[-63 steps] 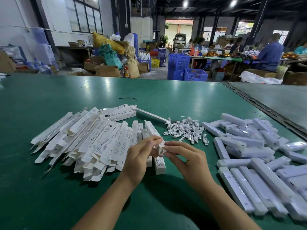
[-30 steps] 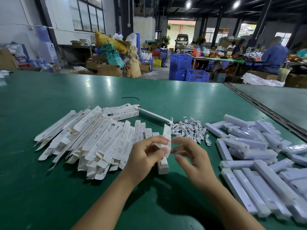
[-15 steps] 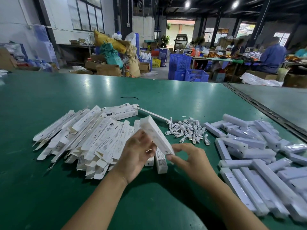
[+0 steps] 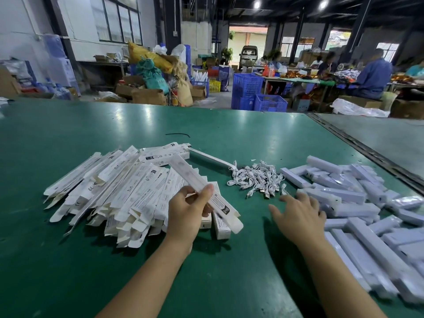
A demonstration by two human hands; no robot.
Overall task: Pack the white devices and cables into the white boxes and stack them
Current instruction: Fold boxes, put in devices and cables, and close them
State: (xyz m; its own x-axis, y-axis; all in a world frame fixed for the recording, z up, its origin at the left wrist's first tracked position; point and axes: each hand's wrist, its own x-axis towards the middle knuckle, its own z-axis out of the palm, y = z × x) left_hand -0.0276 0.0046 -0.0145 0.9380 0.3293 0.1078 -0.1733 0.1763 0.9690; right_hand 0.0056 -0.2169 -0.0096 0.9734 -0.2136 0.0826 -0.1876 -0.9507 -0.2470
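Observation:
My left hand (image 4: pixel 187 211) grips a long white box (image 4: pixel 188 174) near its middle and holds it slanted above the table, its near end pointing right. My right hand (image 4: pixel 299 212) hovers open, fingers spread, just left of the pile of wrapped white devices (image 4: pixel 358 203) and below the heap of coiled white cables (image 4: pixel 257 177). A spread of flat, unfolded white boxes (image 4: pixel 110 191) lies at the left. Two closed boxes (image 4: pixel 221 223) lie under the held one.
The green table (image 4: pixel 206 271) runs far ahead. A metal seam (image 4: pixel 367 152) divides it from a grey table on the right. A single long white device (image 4: pixel 210 158) and stacked printed boxes (image 4: pixel 167 152) lie behind the pile. Crates and seated people are far back.
My right hand has let go of the box and moved right toward the devices. My left hand now holds the box alone, swung out longer and flatter.

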